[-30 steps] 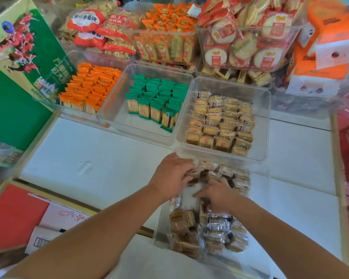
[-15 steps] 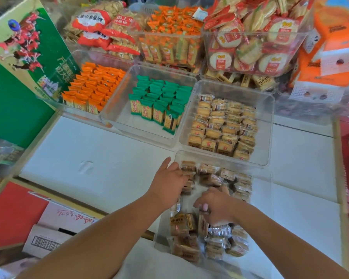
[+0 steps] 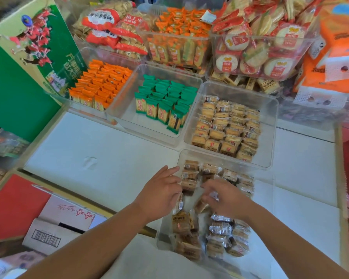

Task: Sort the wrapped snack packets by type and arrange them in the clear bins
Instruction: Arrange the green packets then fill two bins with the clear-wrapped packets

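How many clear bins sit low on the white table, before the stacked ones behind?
4: orange-packet bin at left, green-packet bin in the middle, tan-biscuit bin at right, nearest bin in front. The stacked bins may hide more.

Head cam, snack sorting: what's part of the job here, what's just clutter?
Job: left hand, right hand, near bin of brown packets, green packets, orange packets, tan packets.
Clutter: green box, cardboard carton, orange packs.
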Available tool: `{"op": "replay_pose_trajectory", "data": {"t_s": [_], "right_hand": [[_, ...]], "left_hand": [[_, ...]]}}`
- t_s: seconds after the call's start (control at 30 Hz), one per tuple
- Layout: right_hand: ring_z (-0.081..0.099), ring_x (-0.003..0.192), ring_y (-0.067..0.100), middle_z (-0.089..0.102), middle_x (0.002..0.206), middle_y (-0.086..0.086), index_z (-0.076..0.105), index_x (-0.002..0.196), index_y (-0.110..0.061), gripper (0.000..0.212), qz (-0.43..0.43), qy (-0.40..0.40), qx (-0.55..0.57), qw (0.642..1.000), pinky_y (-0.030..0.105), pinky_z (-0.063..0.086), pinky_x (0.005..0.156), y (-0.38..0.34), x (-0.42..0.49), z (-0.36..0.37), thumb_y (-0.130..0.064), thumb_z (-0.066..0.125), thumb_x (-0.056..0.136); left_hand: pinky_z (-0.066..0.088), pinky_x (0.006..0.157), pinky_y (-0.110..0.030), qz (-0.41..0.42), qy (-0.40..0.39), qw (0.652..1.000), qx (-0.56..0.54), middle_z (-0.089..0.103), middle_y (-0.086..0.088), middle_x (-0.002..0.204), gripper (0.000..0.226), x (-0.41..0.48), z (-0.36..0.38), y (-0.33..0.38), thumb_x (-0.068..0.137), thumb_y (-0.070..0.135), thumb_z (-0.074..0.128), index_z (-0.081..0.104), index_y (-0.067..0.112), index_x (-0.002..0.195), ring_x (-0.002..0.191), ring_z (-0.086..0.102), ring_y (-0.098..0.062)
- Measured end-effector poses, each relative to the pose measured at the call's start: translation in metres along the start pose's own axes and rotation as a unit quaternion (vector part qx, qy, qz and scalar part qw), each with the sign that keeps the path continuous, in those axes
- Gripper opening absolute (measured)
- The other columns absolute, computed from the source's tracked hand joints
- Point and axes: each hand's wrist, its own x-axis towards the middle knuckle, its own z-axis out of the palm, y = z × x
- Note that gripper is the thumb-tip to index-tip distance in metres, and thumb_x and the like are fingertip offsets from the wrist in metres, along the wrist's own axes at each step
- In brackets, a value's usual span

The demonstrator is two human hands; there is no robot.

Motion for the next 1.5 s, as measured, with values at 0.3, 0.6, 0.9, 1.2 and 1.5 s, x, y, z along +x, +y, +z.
{"op": "replay_pose_trajectory", "data": {"t_s": [0.3,0.6,0.9,1.2,1.5], "right_hand": [[0.058,0.085,0.015,0.056,0.098,-0.006,0.052,0.098,-0.026,0.015,0.066,0.098,-0.075,0.990,0.030,0.049,0.067,-0.025,0.015,0.004,-0.035,0.064,0.098],[0.063,0.090,0.025,0.064,0.098,-0.001,0.069,0.107,-0.022,0.052,0.062,0.154,-0.281,0.945,0.037,0.055,0.070,-0.008,0.013,0.042,-0.018,0.093,0.061],[0.048,0.120,0.031,0.055,0.124,0.006,0.061,0.125,-0.018,0.080,0.266,0.251,-0.218,0.905,0.047,0.034,0.108,0.000,0.008,0.039,-0.067,0.083,0.066],[0.047,0.119,0.034,0.055,0.124,0.008,0.063,0.129,-0.034,0.069,0.125,0.208,-0.266,0.933,0.060,0.043,0.101,0.007,0.013,0.052,-0.048,0.089,0.067],[0.043,0.126,0.035,0.053,0.129,0.009,0.053,0.133,-0.038,0.070,0.153,0.164,-0.306,0.925,0.062,0.037,0.105,0.001,0.015,0.055,-0.029,0.085,0.072]], "left_hand": [[0.038,0.120,-0.046,-0.050,0.023,0.997,-0.062,0.071,0.001,0.128,0.017,-0.002,0.002,0.004,0.091,0.021,0.071,0.080,0.024,0.104,0.140,0.051,-0.018],[0.042,0.115,-0.031,-0.172,-0.007,0.975,-0.143,0.042,0.015,0.157,0.026,-0.010,-0.009,0.006,0.099,0.032,0.063,0.070,0.029,0.124,0.143,0.037,-0.003],[0.038,0.116,-0.025,-0.192,-0.025,0.966,-0.169,0.036,0.016,0.160,0.033,-0.008,-0.012,0.013,0.100,0.032,0.061,0.065,0.031,0.132,0.144,0.037,-0.004],[0.035,0.116,-0.024,-0.193,-0.059,0.969,-0.141,0.023,0.016,0.166,0.035,-0.008,-0.018,0.022,0.101,0.033,0.058,0.062,0.030,0.136,0.149,0.030,-0.006],[0.035,0.121,-0.033,-0.266,-0.065,0.949,-0.155,0.021,0.014,0.167,0.057,-0.027,-0.014,0.019,0.102,0.040,0.057,0.037,0.032,0.155,0.151,0.030,-0.010]]}}
